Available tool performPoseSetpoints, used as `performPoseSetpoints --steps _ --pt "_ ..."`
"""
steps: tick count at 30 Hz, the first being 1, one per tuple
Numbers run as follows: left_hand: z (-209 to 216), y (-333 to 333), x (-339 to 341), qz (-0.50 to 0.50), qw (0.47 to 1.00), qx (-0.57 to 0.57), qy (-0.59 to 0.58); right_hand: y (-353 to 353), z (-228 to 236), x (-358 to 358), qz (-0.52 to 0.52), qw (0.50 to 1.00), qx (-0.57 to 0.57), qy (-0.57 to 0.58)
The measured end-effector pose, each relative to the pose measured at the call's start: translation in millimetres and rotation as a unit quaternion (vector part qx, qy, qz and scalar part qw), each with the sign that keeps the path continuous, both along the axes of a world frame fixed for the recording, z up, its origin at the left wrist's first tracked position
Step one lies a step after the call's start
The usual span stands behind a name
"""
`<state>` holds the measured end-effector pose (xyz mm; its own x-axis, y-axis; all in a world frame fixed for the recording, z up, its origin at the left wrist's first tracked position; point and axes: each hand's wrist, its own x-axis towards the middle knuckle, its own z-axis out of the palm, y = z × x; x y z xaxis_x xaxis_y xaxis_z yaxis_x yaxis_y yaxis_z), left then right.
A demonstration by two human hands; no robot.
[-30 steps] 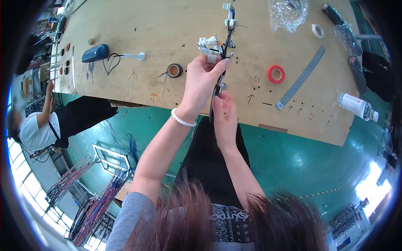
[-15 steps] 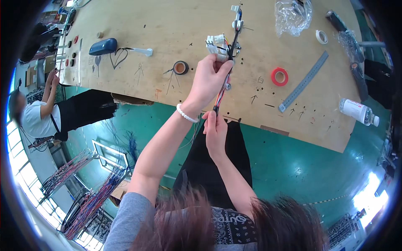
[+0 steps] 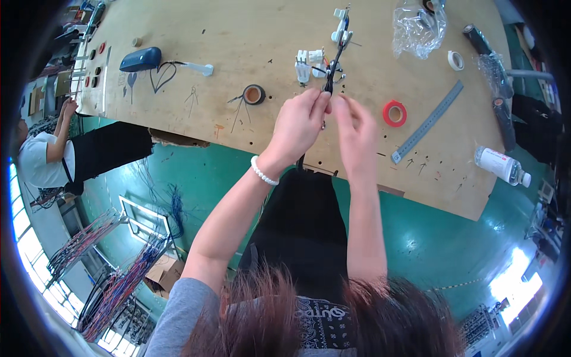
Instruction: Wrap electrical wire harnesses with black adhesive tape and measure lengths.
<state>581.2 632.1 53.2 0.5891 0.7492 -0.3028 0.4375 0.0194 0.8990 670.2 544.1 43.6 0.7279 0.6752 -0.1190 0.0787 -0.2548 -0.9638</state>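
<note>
A black-wrapped wire harness (image 3: pixel 336 61) runs from the far part of the board toward me. White plastic connectors (image 3: pixel 303 71) sit at its left side. My left hand (image 3: pixel 297 126), with a white bead bracelet at the wrist, is closed round the bundle just nearer than those connectors. Right beside its fingertips is my right hand (image 3: pixel 360 140), smeared by motion. Its thumb and forefinger point at the bundle, but I cannot tell whether they grip anything. Below the hands, the dark tail of the harness hangs at the board's edge.
A roll of black tape (image 3: pixel 254 94) lies left of my hands. Red tape (image 3: pixel 394 113), a steel ruler (image 3: pixel 428 123) and a plastic bottle (image 3: pixel 502 165) lie to the right. Farther off are a blue case (image 3: pixel 141 60) and a clear plastic bag (image 3: pixel 419 30). Another person (image 3: pixel 50 149) stands at left.
My right hand has left the lower wires and moved up and right, to beside my left fingertips. My left hand still grips the harness, slightly nearer to me.
</note>
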Motion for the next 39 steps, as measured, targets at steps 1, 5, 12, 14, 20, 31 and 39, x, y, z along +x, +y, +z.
performPoseSetpoints --steps 1,5,12,14,20,31,39 --pt "3 0 -1 0.001 1.0 0.004 0.004 10 -2 6 0.028 0.992 0.017 0.118" --pt "36 -2 -14 -0.159 0.943 0.247 0.154 34 -10 7 0.059 0.947 0.059 0.31" --pt "49 49 13 -0.015 0.88 0.474 0.029 29 -5 -9 -0.007 0.955 0.081 0.285" --pt "37 60 19 -0.039 0.923 0.377 0.056 30 -7 -8 -0.008 0.951 0.059 0.302" --pt "30 77 23 -0.124 0.866 0.474 0.099 34 -7 -10 -0.022 0.942 0.065 0.327" --pt "34 32 -11 0.005 0.997 -0.079 0.011 17 8 -12 0.017 0.95 -0.013 0.311" --pt "4 34 13 0.013 0.957 -0.281 -0.064 2 -2 -24 0.016 0.963 -0.001 0.27"
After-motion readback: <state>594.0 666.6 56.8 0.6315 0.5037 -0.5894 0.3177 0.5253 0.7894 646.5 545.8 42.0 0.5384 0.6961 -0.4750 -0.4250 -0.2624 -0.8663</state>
